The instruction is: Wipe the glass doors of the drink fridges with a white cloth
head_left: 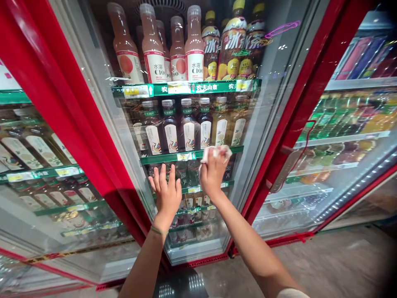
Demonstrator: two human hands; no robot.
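Note:
My right hand presses a white cloth, slightly blurred, toward the glass door of a drinks fridge. Its fingers bend over the crumpled cloth. To the left, my left hand is spread with fingers apart and holds nothing; it is at the same glass, though I cannot tell whether it touches. Behind the glass, dark tea bottles with white labels stand on a green-edged shelf just above my hands. Pink drink bottles and yellow-capped iced tea bottles fill the top shelf.
Red door frames slant along both sides. A door handle with a red cord sits on the right frame. More stocked fridges flank this one, with green bottles on the right. Grey floor lies below.

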